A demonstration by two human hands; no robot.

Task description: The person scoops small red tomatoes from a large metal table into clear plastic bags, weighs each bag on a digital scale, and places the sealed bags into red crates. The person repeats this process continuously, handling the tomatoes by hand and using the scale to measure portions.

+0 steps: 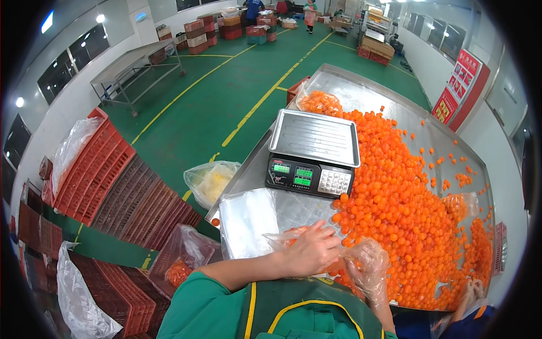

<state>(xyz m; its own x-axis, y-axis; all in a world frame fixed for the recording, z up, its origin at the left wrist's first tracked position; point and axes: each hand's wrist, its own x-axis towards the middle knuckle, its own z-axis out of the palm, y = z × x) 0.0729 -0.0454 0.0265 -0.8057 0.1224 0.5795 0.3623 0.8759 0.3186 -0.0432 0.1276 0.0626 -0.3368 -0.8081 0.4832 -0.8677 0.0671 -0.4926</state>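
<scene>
My left hand [311, 250] is bare and lies over a clear plastic bag [292, 235] with orange balls inside, holding it. My right hand [369, 265], in a clear plastic glove, pinches the bag's gathered end beside the left fingers. Both hands are low over the near edge of a steel table [305, 207]. A large heap of orange balls [394, 220], which look like salted egg yolks, spreads to the right. Past my hands stands a digital scale [313, 152] with a bare steel pan. Flat clear bags [249, 220] lie stacked left of my hands.
A filled bag [320, 104] rests behind the scale, another [459, 206] at the right. A co-worker's gloved hands [472, 292] touch the heap at lower right. Stacked plastic crates [139, 199] stand at the left, near a bagged crate [182, 258]. Two people are farther back.
</scene>
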